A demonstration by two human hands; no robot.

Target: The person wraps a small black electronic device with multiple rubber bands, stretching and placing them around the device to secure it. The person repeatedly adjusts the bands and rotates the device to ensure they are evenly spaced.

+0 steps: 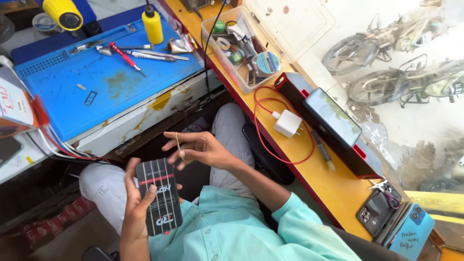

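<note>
Yellow cylindrical tool (63, 13): cut off by the top edge; kind cannot be told.
Clear plastic parts tray (211, 37): contents crowded, too small to sort.
Blue rectangular phone case (412, 232): lower end hidden at the frame's corner.
Left hand (137, 212): palm hidden behind the black striped phone back panel (158, 196).
Red-and-white box (17, 104): cropped by the left edge.

Black phone case (158, 197) with white stripes, red band; blue mat (106, 82); yellow bottle (152, 25); red cable (280, 126)
</note>
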